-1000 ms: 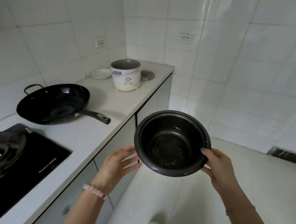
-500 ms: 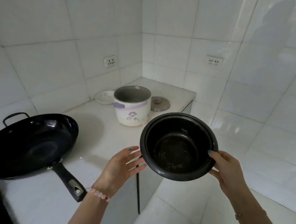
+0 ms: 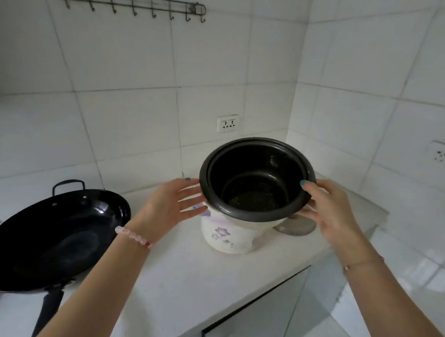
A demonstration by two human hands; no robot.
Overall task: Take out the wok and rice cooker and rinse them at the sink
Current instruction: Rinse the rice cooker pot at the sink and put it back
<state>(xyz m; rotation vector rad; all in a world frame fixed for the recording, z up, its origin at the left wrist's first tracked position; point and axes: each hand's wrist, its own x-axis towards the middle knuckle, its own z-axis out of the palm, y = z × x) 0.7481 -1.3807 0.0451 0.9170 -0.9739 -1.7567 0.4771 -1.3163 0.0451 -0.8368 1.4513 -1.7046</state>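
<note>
The black inner pot (image 3: pixel 255 182) of the rice cooker hangs tilted right over the white flowered rice cooker body (image 3: pixel 226 234) on the white counter (image 3: pixel 177 286). My right hand (image 3: pixel 328 211) grips the pot's right rim, thumb over the edge. My left hand (image 3: pixel 174 207) is spread flat beside the pot's left side, fingers straight and touching or nearly touching the rim. The black wok (image 3: pixel 51 236) sits on the counter at the left, its long handle (image 3: pixel 46 311) pointing toward me.
A grey cooker lid (image 3: pixel 296 225) lies on the counter behind my right hand. Wall sockets (image 3: pixel 227 123) are behind the cooker, a hook rail (image 3: pixel 128 1) hangs higher up. Grey cabinet doors (image 3: pixel 256 313) run below the counter edge.
Both hands carried the inner pot from over the floor up and across to just above the cooker body. The view swung left and up toward the counter corner.
</note>
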